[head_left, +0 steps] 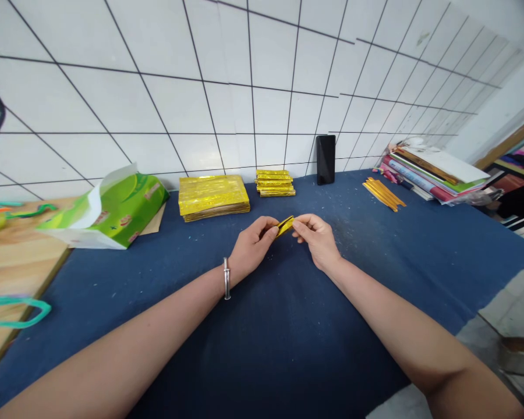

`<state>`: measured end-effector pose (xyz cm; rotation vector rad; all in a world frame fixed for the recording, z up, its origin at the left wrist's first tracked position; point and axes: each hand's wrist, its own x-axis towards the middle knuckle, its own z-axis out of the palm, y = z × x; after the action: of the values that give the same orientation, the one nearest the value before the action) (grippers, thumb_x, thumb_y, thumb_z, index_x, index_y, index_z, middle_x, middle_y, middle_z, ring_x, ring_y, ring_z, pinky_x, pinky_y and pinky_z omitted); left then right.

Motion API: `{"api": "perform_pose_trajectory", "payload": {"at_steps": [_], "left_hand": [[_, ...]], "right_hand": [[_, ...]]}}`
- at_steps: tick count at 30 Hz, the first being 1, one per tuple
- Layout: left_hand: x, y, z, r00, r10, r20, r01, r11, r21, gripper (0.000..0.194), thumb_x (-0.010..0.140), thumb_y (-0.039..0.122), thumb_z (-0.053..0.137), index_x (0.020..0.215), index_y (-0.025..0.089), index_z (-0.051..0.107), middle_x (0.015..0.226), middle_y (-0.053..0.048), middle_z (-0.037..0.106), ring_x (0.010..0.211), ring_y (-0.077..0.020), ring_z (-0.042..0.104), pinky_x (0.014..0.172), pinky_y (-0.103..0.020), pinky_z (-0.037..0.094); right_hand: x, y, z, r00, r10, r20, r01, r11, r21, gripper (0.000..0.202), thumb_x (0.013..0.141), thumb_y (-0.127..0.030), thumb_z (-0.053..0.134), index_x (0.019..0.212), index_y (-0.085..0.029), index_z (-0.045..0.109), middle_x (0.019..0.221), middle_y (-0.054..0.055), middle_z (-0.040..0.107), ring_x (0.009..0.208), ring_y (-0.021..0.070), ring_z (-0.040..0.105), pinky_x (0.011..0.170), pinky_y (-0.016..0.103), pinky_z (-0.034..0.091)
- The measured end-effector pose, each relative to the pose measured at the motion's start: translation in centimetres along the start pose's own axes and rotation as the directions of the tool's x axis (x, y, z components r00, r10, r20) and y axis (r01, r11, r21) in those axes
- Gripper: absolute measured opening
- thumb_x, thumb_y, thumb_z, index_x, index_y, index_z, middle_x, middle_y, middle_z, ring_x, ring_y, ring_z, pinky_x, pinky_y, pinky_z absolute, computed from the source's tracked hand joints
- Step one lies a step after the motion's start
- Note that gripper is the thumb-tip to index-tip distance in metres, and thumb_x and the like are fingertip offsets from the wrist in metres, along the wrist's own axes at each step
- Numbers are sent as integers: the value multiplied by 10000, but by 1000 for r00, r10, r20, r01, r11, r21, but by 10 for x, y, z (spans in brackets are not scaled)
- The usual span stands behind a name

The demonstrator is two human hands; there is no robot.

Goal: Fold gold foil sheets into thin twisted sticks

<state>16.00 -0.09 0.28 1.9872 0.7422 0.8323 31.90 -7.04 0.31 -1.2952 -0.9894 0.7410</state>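
Note:
Between my two hands is a small folded piece of gold foil paper (pixel 284 226), held just above the blue cloth (pixel 262 326). My left hand (pixel 254 244) pinches its left end between thumb and fingers; a silver bangle sits on that wrist. My right hand (pixel 317 237) grips the other end with thumb and forefinger. Behind my left hand lies a thick stack of gold foil sheets (pixel 213 196). To the right of that stack, folded gold strips (pixel 275 183) are piled up.
A black phone (pixel 325 160) leans upright against the tiled wall (pixel 227 105). Orange-gold strips (pixel 383 194) lie to its right, near stacked books (pixel 436 171). At the left are a green-and-white bag (pixel 126 209) and a wooden board (pixel 21 256) with a teal loop (pixel 39 314).

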Motion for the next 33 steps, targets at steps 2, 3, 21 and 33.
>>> {"api": "perform_pose_trajectory", "payload": {"at_steps": [2,3,21,33], "left_hand": [[0,1,0,1000,8,-3,-8,1000,19,247,887,366,406,1002,211,560,816,2,570,681,-112,510,615,-219,427],[0,1,0,1000,12,-3,-12,999,33,244,887,362,406,1003,211,560,819,2,574,687,-113,515,619,-221,426],[-2,5,-1,989,146,-24,-130,934,334,199,891,285,403,998,216,555,918,-23,608,834,-158,555,760,-277,425],[-3,6,0,986,167,-3,-154,912,380,195,891,295,410,999,220,553,932,-24,608,822,-153,559,729,-265,421]], "right_hand": [[0,0,0,1000,2,-4,-2,1000,-6,248,739,-441,631,826,-209,623,721,-5,609,625,104,539,545,229,411],[0,1,0,1000,2,-6,-2,1000,-7,248,739,-440,631,821,-207,623,715,-5,608,622,103,537,546,229,410],[3,4,-3,996,93,15,-93,996,6,230,718,-415,650,770,-192,625,665,-11,596,584,94,526,518,222,388],[6,10,-7,989,144,29,-145,989,29,237,688,-411,671,745,-187,619,681,-2,611,606,99,538,521,222,398]]}}
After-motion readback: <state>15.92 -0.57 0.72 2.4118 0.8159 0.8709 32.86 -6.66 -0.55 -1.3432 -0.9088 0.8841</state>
